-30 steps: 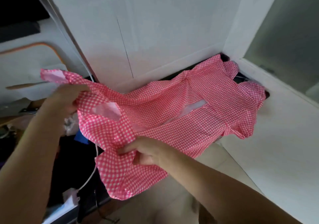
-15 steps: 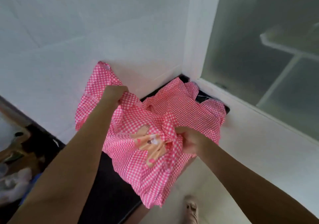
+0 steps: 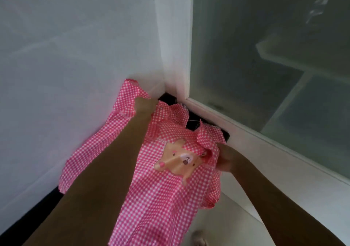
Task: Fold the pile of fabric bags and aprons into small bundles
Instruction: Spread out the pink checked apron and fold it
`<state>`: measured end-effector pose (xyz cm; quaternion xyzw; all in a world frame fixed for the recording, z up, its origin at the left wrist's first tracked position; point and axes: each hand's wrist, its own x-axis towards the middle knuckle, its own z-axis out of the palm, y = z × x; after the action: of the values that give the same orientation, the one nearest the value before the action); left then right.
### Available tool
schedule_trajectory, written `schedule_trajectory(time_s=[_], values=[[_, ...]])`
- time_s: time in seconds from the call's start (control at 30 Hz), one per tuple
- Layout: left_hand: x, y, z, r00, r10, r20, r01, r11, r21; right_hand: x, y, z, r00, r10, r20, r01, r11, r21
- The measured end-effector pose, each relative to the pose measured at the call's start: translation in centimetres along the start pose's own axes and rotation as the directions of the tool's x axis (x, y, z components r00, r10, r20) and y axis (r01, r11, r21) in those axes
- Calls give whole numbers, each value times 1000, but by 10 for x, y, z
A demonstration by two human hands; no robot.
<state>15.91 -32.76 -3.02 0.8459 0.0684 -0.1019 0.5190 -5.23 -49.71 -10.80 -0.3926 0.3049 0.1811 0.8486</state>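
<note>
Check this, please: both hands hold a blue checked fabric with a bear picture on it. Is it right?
Not quite. The head view shows the checked fabric is pink and white, not blue. The rest stands: the left hand and the right hand both hold it, and the bear picture is on it.

Corner: wall [image 3: 66,56] blocks left & back, glass pane [image 3: 265,56] + sill [image 3: 274,160] block right, apron [image 3: 161,198] fills the gap. Open room only nearside, over floor [image 3: 233,226].
</note>
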Motion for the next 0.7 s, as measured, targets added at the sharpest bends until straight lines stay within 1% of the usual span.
schedule_trajectory(time_s=[0.03,0.07,0.13,0.17,0.2,0.23,0.27,0.3,0.33,0.37,0.4,0.43,0.47,0.5,0.53,0.57,0.6,0.63,0.67,0.7], values=[[10,2,14,1000,4,13,-5,999,52,10,-7,-10,999,-11,-54,11,1000,9],[20,3,26,999,-2,33,0,998,65,17,-13,-18,997,2,-72,0,1000,30],[37,2,49,999,-20,46,16,996,87,31,-24,-39,975,10,-223,-1,999,42],[47,-1,62,999,-1,46,-6,990,141,36,-30,-48,967,9,-253,2,999,44],[51,0,72,997,41,67,-52,983,178,42,-32,-57,970,5,-245,0,1000,23],[58,-3,84,984,109,141,-136,971,195,53,-31,-69,973,5,-231,0,1000,20],[58,-3,90,961,149,233,-171,982,78,62,-33,-78,969,-20,-245,18,1000,-8],[62,-5,96,926,240,292,-253,967,7,66,-36,-77,967,-51,-251,39,998,-52],[57,-5,99,903,287,320,-311,950,25,67,-42,-72,951,-153,-270,110,980,-167],[53,-12,103,870,361,336,-399,916,49,69,-46,-71,917,-288,-277,162,902,-400],[48,-22,104,835,432,339,-493,863,114,69,-49,-66,880,-410,-239,184,759,-624],[32,-31,104,833,451,321,-523,831,191,72,-52,-62,857,-476,-197,177,632,-755],[14,-43,104,830,433,351,-526,818,234,73,-52,-60,864,-477,-163,168,577,-800],[0,-59,102,819,443,366,-544,802,248,77,-51,-63,871,-471,-140,174,562,-809],[-21,-69,98,770,502,393,-623,726,293,79,-50,-68,875,-466,-134,173,558,-812],[-37,-82,93,697,579,423,-713,624,320,87,-47,-76,875,-467,-126,176,550,-816],[-50,-93,90,619,649,443,-785,535,313,88,-49,-79,892,-436,-117,168,562,-810],[-60,-103,88,574,682,453,-819,467,333,91,-54,-79,914,-386,-125,158,622,-767],[-66,-117,87,553,682,478,-832,414,370,94,-58,-77,945,-298,-134,144,746,-650],[-70,-127,88,561,651,512,-824,378,422,98,-64,-73,980,-177,-94,114,876,-468]])
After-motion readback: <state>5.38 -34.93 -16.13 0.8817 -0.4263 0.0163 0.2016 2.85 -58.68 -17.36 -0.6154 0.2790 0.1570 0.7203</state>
